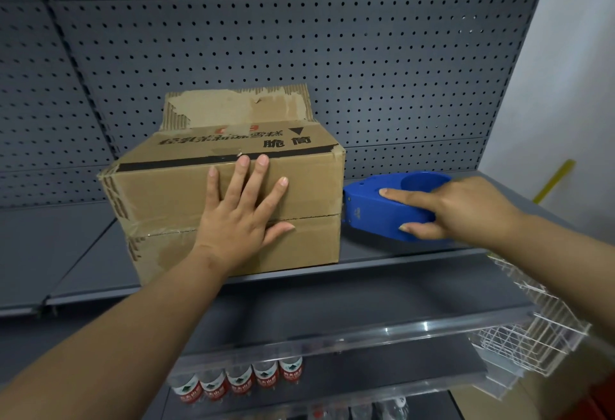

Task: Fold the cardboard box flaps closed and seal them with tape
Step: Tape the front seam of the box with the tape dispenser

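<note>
I see a brown cardboard box (pixel 226 193) sitting on a grey metal shelf (pixel 83 253), against a dark pegboard back panel (pixel 299 37). One torn flap (pixel 238 107) stands up at the far side of the box; the nearer flaps lie folded flat. My left hand (pixel 239 210) presses flat on the box top, fingers straight and spread. Just beside the box on its right, a blue tape dispenser (pixel 382 206) rests on the same shelf. My right hand (pixel 462 210) grasps it, forefinger along its top, thumb on its side. Below, bottles with red labels (pixel 243 379) stand in a row, and a white wire basket (pixel 532 336) hangs at right.
</note>
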